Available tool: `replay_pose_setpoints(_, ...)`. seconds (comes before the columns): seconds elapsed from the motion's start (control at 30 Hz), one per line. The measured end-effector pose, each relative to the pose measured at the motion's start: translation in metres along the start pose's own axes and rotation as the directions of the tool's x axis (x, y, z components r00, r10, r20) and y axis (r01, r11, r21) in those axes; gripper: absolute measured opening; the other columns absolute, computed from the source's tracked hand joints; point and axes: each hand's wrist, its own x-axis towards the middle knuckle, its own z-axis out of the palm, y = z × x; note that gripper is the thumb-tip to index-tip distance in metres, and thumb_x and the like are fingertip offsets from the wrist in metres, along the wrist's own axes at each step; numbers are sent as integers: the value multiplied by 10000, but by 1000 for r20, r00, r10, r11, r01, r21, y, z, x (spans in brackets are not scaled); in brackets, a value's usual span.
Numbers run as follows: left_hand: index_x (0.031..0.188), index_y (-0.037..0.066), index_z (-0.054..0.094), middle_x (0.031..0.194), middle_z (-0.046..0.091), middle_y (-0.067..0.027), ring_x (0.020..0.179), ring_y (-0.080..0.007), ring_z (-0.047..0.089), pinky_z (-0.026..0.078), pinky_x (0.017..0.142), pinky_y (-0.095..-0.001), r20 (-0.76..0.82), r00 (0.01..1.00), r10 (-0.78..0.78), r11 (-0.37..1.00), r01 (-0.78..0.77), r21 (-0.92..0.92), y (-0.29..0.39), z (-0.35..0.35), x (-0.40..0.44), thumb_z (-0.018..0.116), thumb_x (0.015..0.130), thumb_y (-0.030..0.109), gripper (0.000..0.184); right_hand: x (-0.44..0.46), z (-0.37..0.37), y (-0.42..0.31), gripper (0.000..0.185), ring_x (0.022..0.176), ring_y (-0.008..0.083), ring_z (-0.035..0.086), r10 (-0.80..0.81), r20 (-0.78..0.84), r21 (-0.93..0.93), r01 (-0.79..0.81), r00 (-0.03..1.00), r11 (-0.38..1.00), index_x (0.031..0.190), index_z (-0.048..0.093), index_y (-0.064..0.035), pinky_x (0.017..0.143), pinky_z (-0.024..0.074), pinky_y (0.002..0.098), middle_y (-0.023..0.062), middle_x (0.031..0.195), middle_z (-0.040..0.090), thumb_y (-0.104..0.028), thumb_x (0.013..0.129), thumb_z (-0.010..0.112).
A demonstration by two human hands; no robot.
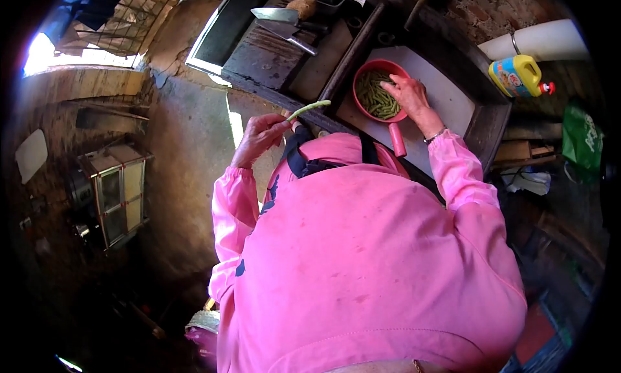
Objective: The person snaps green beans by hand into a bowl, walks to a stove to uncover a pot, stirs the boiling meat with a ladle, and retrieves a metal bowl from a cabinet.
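Note:
A long green bean (310, 109) is pinched by my left hand (263, 135), held out to the left of the red pot and pointing right. My right hand (409, 96) is over the right side of the red pot (398, 139), its fingers apart at the edge of the beans. Several cut green bean pieces (375, 96) fill the pot. The pot sits in the dark sink-like basin, its handle towards my body. Nothing can be seen held in my right hand.
Two knives (284, 35) and a brown scrubber (303, 8) lie on the dark counter (259, 57) at the upper left. A yellow bottle (517, 75) with a red cap stands right of the basin (446, 82). A green bag (582, 137) hangs at far right.

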Motion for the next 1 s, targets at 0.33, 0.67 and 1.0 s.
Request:
replay_pose_setpoints(0.33,897,23,665,580,543,-114,532,-153,542,438,521,-306,-4,968,253,864,-224,452,19,13,10,646,805,133,144,-5,-25,-134,343,830,197,669,-415,312,466,243,855,851,1083,640,-14,762,497,283,165,911,678,-255,838,651)
replay_pose_setpoints(0.67,873,-11,647,602,541,-8,533,-71,497,394,488,-245,-39,965,258,957,-250,150,28,24,11,637,858,154,166,-14,-39,-144,283,647,89,608,-213,551,801,-439,807,407,925,651,17,633,471,203,33,665,644,-241,924,535)
replay_pose_setpoints(1.0,961,0,649,618,565,-1,500,-36,470,347,448,-182,-115,990,84,986,-100,-135,14,10,11,571,919,195,214,10,3,18,370,739,197,650,25,-12,-5,-25,1000,1000,987,649,5,708,502,290,100,801,672,-346,891,579)
